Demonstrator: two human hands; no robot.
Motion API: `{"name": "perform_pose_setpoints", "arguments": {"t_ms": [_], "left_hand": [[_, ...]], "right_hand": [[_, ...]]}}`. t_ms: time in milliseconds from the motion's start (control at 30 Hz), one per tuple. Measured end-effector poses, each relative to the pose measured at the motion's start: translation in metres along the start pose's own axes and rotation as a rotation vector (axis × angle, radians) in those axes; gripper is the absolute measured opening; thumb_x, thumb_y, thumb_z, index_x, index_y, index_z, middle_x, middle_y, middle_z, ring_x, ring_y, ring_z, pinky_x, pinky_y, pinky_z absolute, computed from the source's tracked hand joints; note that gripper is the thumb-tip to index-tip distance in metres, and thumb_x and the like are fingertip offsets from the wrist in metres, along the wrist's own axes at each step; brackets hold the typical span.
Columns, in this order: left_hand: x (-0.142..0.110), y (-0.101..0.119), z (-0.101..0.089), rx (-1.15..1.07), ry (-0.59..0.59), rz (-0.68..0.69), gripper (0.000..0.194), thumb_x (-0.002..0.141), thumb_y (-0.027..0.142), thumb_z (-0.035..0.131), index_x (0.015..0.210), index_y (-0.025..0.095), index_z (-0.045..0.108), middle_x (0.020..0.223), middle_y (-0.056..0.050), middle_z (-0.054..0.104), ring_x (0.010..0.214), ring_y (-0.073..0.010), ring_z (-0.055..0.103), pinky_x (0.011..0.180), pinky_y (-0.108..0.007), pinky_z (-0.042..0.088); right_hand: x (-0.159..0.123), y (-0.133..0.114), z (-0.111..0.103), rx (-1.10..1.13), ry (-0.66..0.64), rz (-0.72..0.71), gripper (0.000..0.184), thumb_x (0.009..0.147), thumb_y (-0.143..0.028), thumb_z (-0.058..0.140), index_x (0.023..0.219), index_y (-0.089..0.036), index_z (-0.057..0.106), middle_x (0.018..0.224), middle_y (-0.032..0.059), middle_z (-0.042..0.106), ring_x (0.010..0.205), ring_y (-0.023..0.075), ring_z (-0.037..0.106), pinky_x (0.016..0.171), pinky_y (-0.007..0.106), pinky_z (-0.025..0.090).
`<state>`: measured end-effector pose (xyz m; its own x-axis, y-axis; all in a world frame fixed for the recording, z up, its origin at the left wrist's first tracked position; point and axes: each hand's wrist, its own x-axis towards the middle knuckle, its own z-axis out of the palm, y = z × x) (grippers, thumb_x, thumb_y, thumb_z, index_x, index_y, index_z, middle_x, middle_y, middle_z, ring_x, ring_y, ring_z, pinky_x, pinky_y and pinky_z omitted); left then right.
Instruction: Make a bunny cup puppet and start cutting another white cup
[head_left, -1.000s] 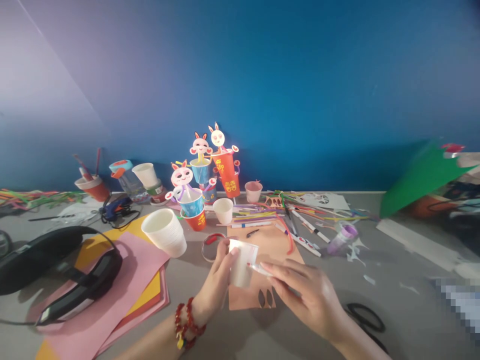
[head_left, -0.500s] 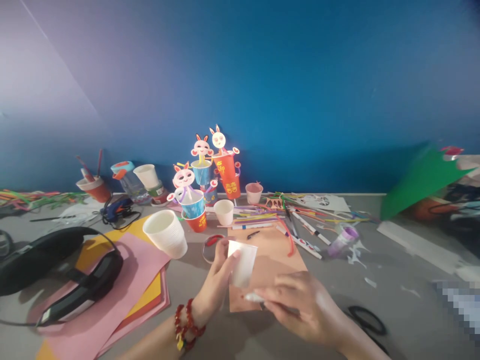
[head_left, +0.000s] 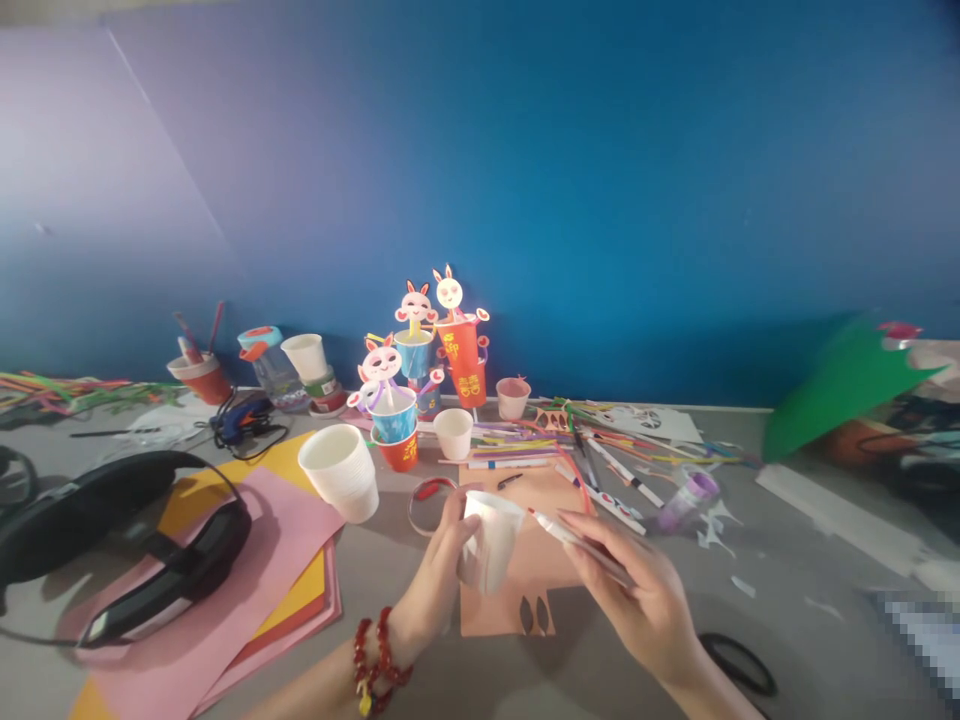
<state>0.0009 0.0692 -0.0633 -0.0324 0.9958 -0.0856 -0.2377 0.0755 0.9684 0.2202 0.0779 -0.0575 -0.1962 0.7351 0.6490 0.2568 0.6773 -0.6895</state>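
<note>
My left hand (head_left: 442, 570), with a red bead bracelet at the wrist, is wrapped round a small white paper cup (head_left: 489, 540) held tilted above a sheet of tan paper (head_left: 525, 560). My right hand (head_left: 637, 595) pinches a white marker pen (head_left: 574, 540) whose tip points at the cup's rim. Two dark leaf-shaped marks are drawn on the tan paper below the cup.
A stack of white cups (head_left: 341, 472) lies on pink and yellow paper (head_left: 247, 560). Bunny-decorated cups (head_left: 420, 370) stand by the blue wall. Straws and markers (head_left: 600, 460) are scattered right of centre. Black headphones (head_left: 112, 540) lie at left, scissors (head_left: 739, 665) at right, a green paper cone (head_left: 832, 385) beyond.
My right hand has lifted the marker from low beside the cup up to the cup's rim. My left hand has tilted the cup so its opening shows.
</note>
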Motion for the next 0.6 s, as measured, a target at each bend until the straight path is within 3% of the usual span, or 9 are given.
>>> {"name": "perform_pose_setpoints", "arguments": {"t_ms": [133,367,467,600], "left_hand": [[-0.0019,0.0007,0.0001,0.094,-0.094,0.076,0.036,0.09,0.038,0.059,0.123,0.026,0.052,0.109,-0.003,0.06,0.105,-0.0242,0.056,0.087,-0.032,0.047],[-0.0042,0.0035,0.0037,0.248,-0.19,0.186,0.06,0.079,0.037,0.078,0.127,0.028,0.044,0.12,-0.008,0.052,0.099,-0.0255,0.056,0.078,-0.033,0.05],[-0.0045,0.0025,0.0017,0.29,-0.22,0.207,0.055,0.084,0.038,0.071,0.13,0.027,0.043,0.117,-0.008,0.054,0.101,-0.0258,0.054,0.085,-0.035,0.047],[-0.0043,-0.0007,0.0003,0.244,-0.203,0.165,0.038,0.093,0.033,0.056,0.129,0.027,0.046,0.118,-0.006,0.055,0.108,-0.0257,0.054,0.093,-0.036,0.043]], "right_hand": [[-0.0033,0.0016,0.0015,0.022,-0.039,0.033,0.022,0.096,-0.021,0.058,0.114,-0.025,0.068,0.106,0.0076,0.077,0.093,0.0209,0.076,0.077,0.02,0.062],[-0.0054,-0.0002,0.0056,0.051,-0.089,0.113,0.021,0.1,-0.029,0.051,0.111,-0.022,0.067,0.084,0.0041,0.073,0.074,0.0172,0.073,0.064,0.018,0.059],[-0.0059,-0.0008,0.0065,0.067,-0.116,0.14,0.021,0.101,-0.031,0.049,0.112,-0.023,0.065,0.079,0.0018,0.07,0.065,0.0147,0.07,0.056,0.017,0.055],[-0.0065,-0.0003,0.0074,0.093,-0.148,0.172,0.019,0.102,-0.03,0.048,0.113,-0.024,0.063,0.088,0.0019,0.073,0.055,0.0111,0.064,0.05,0.016,0.051]]}}
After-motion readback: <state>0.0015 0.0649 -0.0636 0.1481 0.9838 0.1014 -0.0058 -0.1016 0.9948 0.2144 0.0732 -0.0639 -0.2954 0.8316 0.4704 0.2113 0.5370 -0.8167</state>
